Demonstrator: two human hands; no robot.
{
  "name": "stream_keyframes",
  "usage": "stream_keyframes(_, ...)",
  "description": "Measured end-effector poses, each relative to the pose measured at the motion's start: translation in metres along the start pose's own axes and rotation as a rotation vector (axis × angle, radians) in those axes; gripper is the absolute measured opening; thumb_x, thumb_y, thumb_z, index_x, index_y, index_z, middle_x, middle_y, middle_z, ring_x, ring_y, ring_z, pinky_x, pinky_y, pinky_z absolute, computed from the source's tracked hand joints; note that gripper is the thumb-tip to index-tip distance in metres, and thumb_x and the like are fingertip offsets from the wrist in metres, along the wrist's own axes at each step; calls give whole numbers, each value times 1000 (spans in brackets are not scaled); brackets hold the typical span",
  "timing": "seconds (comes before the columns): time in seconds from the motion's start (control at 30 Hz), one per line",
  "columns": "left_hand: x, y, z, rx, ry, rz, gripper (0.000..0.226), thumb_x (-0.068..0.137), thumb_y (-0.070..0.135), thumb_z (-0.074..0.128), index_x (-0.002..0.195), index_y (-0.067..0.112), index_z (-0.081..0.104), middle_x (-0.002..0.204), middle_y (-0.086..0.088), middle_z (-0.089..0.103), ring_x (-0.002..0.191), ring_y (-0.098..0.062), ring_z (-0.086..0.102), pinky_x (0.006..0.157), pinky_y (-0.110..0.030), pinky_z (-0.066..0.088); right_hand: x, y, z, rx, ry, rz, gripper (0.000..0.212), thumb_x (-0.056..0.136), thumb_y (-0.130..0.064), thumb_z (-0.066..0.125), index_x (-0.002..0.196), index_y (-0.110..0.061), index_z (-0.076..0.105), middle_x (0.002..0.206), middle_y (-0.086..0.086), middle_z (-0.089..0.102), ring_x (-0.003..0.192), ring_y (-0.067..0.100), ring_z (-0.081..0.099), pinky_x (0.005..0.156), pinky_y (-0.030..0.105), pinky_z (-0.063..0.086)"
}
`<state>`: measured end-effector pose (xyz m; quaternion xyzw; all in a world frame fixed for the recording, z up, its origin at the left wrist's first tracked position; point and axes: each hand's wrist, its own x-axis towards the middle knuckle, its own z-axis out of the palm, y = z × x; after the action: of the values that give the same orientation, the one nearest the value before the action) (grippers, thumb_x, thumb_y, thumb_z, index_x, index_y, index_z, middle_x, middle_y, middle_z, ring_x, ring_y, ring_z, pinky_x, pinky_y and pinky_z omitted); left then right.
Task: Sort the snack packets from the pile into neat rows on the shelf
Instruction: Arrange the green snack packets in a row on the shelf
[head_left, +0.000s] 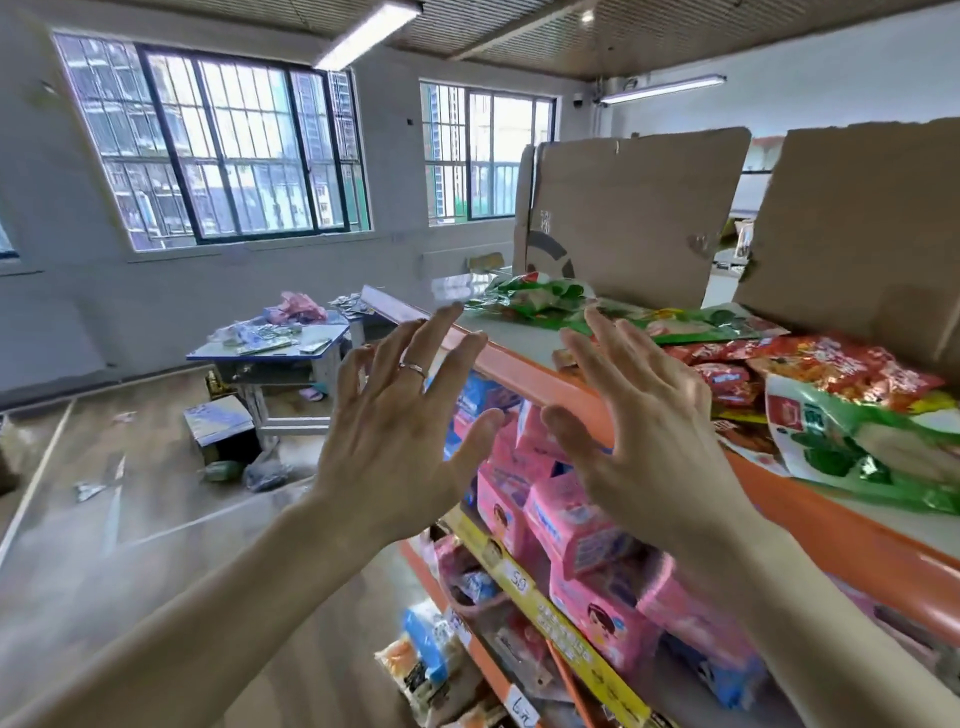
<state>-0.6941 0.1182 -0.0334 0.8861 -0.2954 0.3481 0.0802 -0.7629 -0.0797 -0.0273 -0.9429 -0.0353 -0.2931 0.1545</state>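
Snack packets lie in a loose pile on the top shelf (519, 338) with its orange front edge: green packets (540, 299) at the far end, red packets (810, 364) in the middle, and a large green and white packet (862, 447) nearest me. My left hand (400, 431), with a ring on one finger, is held up in front of the shelf edge, fingers spread, holding nothing. My right hand (644, 436) is raised beside it, fingers apart and empty, over the shelf's front edge just short of the red packets.
Two brown cardboard sheets (634, 218) stand upright behind the packets. Pink boxes (571, 525) fill the shelf below, with more packets lower down. To the left are a cluttered blue desk (270, 351), a cardboard box (221, 426) and litter on the floor.
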Motion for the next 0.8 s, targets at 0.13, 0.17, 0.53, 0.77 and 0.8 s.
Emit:
stream_keyframes(0.13, 20, -10, 20, -4, -27, -9, 65, 94, 60, 27, 145, 23, 42, 160, 0, 28, 143, -25, 30, 111, -52, 25, 23, 10, 10, -17, -30, 19, 63, 95, -59, 34, 153, -39, 17, 163, -16, -1, 149, 8, -3, 118, 57, 2)
stream_keyframes(0.17, 25, -13, 26, -6, -33, -9, 66, 94, 60, 27, 146, 23, 42, 160, 0, 28, 143, -25, 30, 111, -51, 24, 29, 12, 12, -24, -39, 31, 63, 96, -58, 35, 153, -38, 16, 163, -16, -1, 149, 8, -3, 118, 57, 2)
stream_keyframes(0.53, 97, -52, 108, -136, 16, 104, 65, 93, 57, 32, 147, 22, 41, 158, -1, 31, 138, -27, 36, 109, -55, 31, 93, 27, 44, -163, -29, 167, 62, 96, -55, 42, 152, -40, 19, 162, -18, 2, 149, 5, -2, 121, 52, -2)
stream_keyframes(0.77, 162, -105, 165, -278, 36, 249, 62, 94, 57, 32, 146, 23, 39, 159, 0, 29, 141, -25, 33, 111, -54, 28, 150, 29, 79, -301, 46, 319, 66, 96, -55, 44, 154, -37, 17, 163, -16, 6, 149, 7, 3, 121, 50, 4)
stream_keyframes(0.8, 170, -113, 172, -292, 31, 269, 63, 94, 57, 31, 146, 22, 40, 160, 0, 28, 141, -25, 32, 112, -53, 27, 160, 28, 85, -325, 53, 338, 66, 96, -54, 44, 154, -36, 19, 163, -15, 9, 149, 7, 5, 121, 50, 5)
